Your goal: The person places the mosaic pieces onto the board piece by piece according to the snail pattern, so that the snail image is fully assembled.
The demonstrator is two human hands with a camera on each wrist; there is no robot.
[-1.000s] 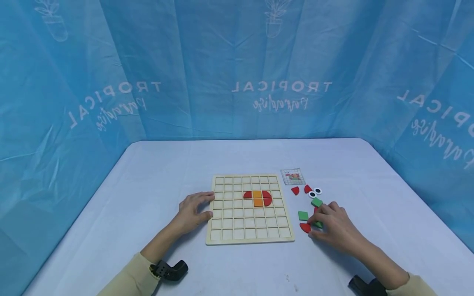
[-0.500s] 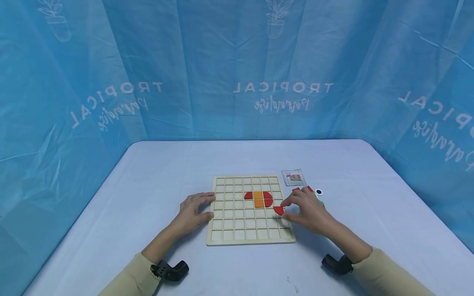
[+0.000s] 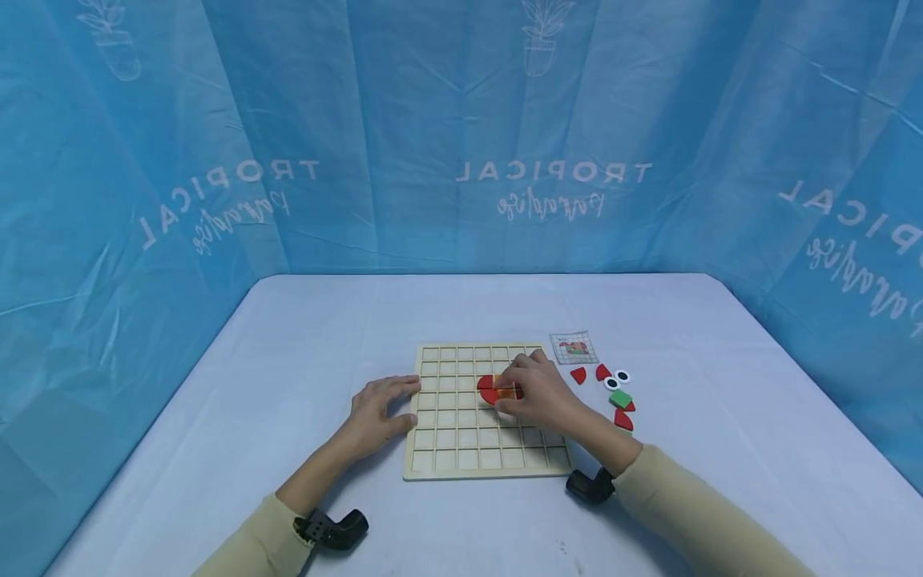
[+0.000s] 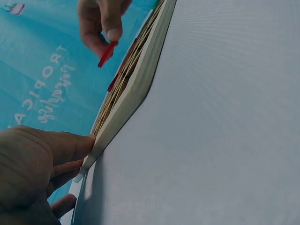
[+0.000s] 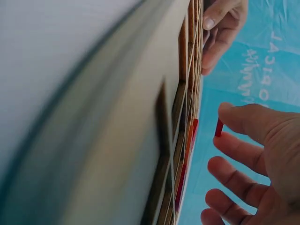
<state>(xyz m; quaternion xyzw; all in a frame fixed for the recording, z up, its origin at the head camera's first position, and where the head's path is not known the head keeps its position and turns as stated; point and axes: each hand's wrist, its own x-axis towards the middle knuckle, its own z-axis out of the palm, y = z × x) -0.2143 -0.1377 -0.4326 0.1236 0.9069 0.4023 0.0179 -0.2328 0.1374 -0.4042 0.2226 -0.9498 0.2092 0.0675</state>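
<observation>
A pale wooden grid board (image 3: 447, 461) lies on the table. Along its left edge rests my left hand (image 3: 375, 413), thumb and fingertips touching the rim, fingers loosely extended. Over the board's middle, my right hand (image 3: 537, 393) pinches a red quarter-circle piece (image 5: 219, 127) between thumb and index finger. In the left wrist view that red piece is tilted and just off the board. A red quarter-circle (image 3: 486, 381) sits in a cell beside it. Orange squares and more red pieces in the grid are mostly hidden by my right hand.
Right of the board lie loose red quarter-circles (image 3: 579, 375), a green square (image 3: 620, 399) overlapping a red piece, and two eye discs (image 3: 611, 383). A small printed pattern card (image 3: 574, 348) lies beyond them. Blue curtains (image 3: 461, 136) enclose the table.
My right hand has taken a red quarter-circle from the loose pieces and carried it left over the board to the coloured pieces. The left hand has stayed at the board's edge.
</observation>
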